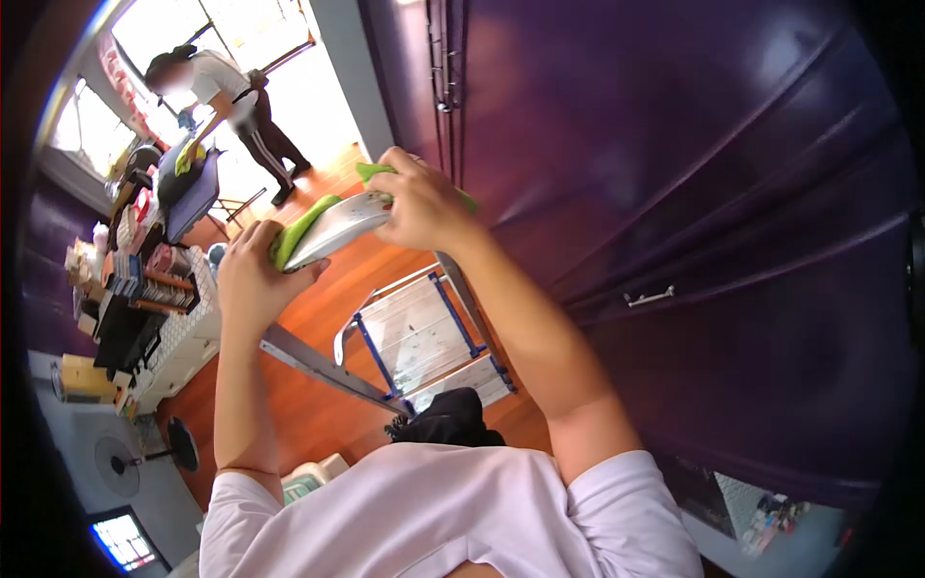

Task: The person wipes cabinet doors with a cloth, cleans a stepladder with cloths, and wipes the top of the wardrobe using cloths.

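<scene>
Both hands grip a curved, smooth white piece in front of me, its exact kind not clear. A lime-green cloth lies along its far edge. My left hand is closed round the left end, fingers over the cloth and thumb on the near side. At the other end my right hand is closed too, with more green cloth showing beside its fingers. Below stands a stepladder with pale treads and blue edging. Its rails run up behind my forearms; whether they join the white piece is hidden.
A person bends over a dark padded table at upper left, a green cloth in hand. Cluttered shelving lines the left side. A purple curtain hangs at right. A fan stands lower left on the wooden floor.
</scene>
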The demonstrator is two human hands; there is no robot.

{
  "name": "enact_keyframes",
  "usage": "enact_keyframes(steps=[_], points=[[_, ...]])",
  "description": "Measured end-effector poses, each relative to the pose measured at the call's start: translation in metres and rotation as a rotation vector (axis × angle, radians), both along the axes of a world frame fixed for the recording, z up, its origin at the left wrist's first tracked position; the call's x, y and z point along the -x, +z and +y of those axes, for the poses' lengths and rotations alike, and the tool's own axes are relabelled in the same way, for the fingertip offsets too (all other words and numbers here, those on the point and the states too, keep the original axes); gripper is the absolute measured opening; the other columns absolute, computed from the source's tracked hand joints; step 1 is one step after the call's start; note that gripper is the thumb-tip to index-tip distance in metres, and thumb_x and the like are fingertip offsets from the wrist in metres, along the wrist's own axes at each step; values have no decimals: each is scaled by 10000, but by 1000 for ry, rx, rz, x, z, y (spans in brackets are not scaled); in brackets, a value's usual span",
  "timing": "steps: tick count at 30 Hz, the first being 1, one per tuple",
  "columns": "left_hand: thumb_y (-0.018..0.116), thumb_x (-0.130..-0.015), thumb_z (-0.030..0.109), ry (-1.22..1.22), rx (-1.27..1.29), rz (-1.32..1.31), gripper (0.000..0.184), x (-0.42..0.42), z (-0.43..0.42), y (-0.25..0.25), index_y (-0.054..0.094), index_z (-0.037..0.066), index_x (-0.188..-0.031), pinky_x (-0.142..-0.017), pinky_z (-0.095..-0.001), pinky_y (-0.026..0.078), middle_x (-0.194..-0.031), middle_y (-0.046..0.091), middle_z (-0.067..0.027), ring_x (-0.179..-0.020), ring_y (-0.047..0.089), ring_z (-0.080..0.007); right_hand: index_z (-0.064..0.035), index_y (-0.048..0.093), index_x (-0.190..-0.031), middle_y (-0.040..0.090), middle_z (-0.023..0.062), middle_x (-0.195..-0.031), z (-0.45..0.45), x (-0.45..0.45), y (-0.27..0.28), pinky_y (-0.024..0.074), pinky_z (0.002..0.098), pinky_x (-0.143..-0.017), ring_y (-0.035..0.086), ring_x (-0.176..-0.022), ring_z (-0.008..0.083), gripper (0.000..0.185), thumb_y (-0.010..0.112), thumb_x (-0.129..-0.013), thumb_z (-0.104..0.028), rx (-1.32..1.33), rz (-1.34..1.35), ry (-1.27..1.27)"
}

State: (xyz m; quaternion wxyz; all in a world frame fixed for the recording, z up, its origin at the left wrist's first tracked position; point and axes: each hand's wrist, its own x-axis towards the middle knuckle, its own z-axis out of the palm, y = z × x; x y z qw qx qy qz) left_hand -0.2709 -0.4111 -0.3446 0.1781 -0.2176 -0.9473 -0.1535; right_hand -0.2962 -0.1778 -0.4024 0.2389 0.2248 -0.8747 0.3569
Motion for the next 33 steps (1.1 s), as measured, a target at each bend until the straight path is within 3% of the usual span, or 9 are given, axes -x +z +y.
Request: enact_keyframes(steps=[5,10,16,19,26,29,31,32,33], points=[[805,-565,313,0,-50,9,446,-3,2,-2,602,21,-834,-675,-408,477,-810,616,-108,-767,613,-315,-34,684,-912,577,129,-985,1,1,-8,505,386,-797,610,-908,313,322,710,-624,-175,19,36,-40],[800,-551,428,47,-97,-26,504,-3,-4,-6,616,13,-772,-658,-395,471,-740,602,-145,-719,605,-293,-43,682,-907,588,123,-969,-6,0,-15,513,373,-774,619,-861,310,313,708,-620,-165,46,21,-63],[769,-575,532,49,-76,26,568,-8,-10,-10,621,17,-765,-640,-394,475,-706,597,-112,-686,609,-286,-46,696,-976,591,133,-974,-5,7,-15,513,369,-780,621,-875,301,379,687,-646,-230,1,41,-83],[768,-552,546,59,-63,176,588,-5,-14,-16,637,19,-777,-608,-373,469,-703,614,-128,-660,616,-276,-30,695,-964,595,134,-975,-5,9,-19,514,358,-776,629,-866,291,374,699,-654,-240,38,33,-84],[762,-535,618,81,-83,131,680,-9,-17,-17,630,6,-801,-656,-412,488,-737,629,-158,-715,630,-328,-11,689,-842,588,130,-918,-14,1,-19,514,375,-740,622,-829,301,317,757,-626,-232,63,220,-249],[755,-561,626,101,-97,241,675,-16,-17,-21,623,13,-814,-681,-412,483,-780,628,-143,-760,629,-320,-17,680,-832,577,134,-897,-15,-11,-41,502,390,-743,599,-817,305,285,711,-707,-272,179,307,-367],[754,-642,540,123,-166,399,550,-29,-19,-30,609,39,-816,-686,-428,462,-812,606,-129,-786,612,-314,-26,680,-845,570,137,-899,-12,-17,-64,495,403,-749,591,-827,302,287,670,-755,-298,228,320,-474],[695,-704,564,128,-208,586,535,-27,-24,-42,612,54,-842,-672,-416,477,-795,608,-106,-780,619,-280,-29,678,-857,559,140,-908,-12,-21,-77,480,432,-754,579,-839,315,349,610,-806,-368,228,364,-517],[702,-758,422,164,-380,660,400,-19,-33,-57,596,45,-837,-644,-404,469,-784,600,-121,-759,616,-275,-28,678,-857,556,141,-912,-12,-25,-94,478,438,-753,579,-841,322,375,604,-811,-392,229,360,-561]])
